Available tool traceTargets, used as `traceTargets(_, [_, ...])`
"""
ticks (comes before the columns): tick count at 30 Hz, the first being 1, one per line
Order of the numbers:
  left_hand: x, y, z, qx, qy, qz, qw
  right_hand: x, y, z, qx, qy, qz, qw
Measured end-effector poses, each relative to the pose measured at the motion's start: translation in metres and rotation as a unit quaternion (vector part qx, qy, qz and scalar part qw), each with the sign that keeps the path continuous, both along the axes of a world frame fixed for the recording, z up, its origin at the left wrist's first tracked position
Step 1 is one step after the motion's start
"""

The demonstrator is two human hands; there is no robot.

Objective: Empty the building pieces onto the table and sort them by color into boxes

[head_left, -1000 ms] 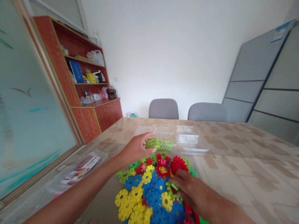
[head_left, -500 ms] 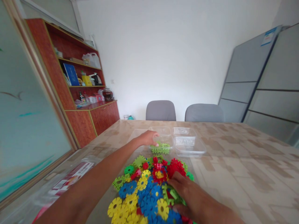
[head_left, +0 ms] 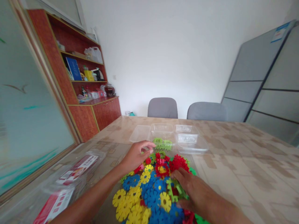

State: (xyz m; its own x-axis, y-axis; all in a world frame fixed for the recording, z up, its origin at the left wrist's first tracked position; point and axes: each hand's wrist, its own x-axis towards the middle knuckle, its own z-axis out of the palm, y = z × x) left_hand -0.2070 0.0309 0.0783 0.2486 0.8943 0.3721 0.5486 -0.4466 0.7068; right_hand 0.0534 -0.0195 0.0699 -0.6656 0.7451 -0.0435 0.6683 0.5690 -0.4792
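A heap of plastic building pieces lies in front of me: yellow flower-shaped discs (head_left: 124, 209), blue discs (head_left: 151, 199), red pieces (head_left: 179, 162) and green toothed pieces (head_left: 175, 189). Over the heap's far left edge hovers my left hand (head_left: 138, 154), fingers loosely curved and apart from the thumb, with nothing seen between them. My right hand (head_left: 195, 189) rests at the heap's right side, thumb and fingers spread around green and red pieces. Light green pieces (head_left: 162, 144) lie in a clear plastic container (head_left: 162, 127) just beyond the left hand.
Right of that container stand more clear containers (head_left: 192, 146); a clear lid or tray (head_left: 140, 133) lies to its left. Plastic packaging with red-and-white labels (head_left: 78, 168) lies on the table's left. Two grey chairs (head_left: 163, 108) stand behind the patterned table (head_left: 235, 158).
My left hand has drawn back from the container with the green pieces to the heap's far left edge. My right hand stays on the heap. The view has shifted slightly.
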Motion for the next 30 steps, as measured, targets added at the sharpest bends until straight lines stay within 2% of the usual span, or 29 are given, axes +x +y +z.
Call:
traceTargets(3, [-0.006,-0.008,-0.010,-0.014,-0.004,-0.001,1.000,0.001,0.000,-0.002,0.007,0.049,0.019,0.999])
traceTargets(8, [-0.009,-0.006,-0.022,-0.013,-0.012,0.014,1.000,-0.001,0.004,0.004,0.010,0.088,0.030,0.996])
traceTargets(14, [-0.003,-0.007,-0.028,-0.015,-0.021,0.023,0.999,0.007,0.032,0.011,0.055,0.091,-0.003,0.994])
traceTargets(19, [-0.001,-0.004,-0.037,-0.018,-0.030,0.029,0.999,0.008,0.067,0.043,0.084,0.019,-0.034,0.996])
traceTargets(24, [0.000,-0.002,-0.042,-0.024,-0.038,0.037,0.998,-0.024,0.121,0.071,0.092,-0.050,-0.052,0.993])
traceTargets(27, [-0.001,-0.002,-0.044,-0.027,-0.037,0.038,0.998,-0.050,0.153,0.075,0.078,-0.063,-0.057,0.993])
traceTargets(30, [-0.003,-0.002,-0.047,-0.029,-0.035,0.040,0.998,-0.067,0.174,0.069,0.065,-0.075,-0.052,0.994])
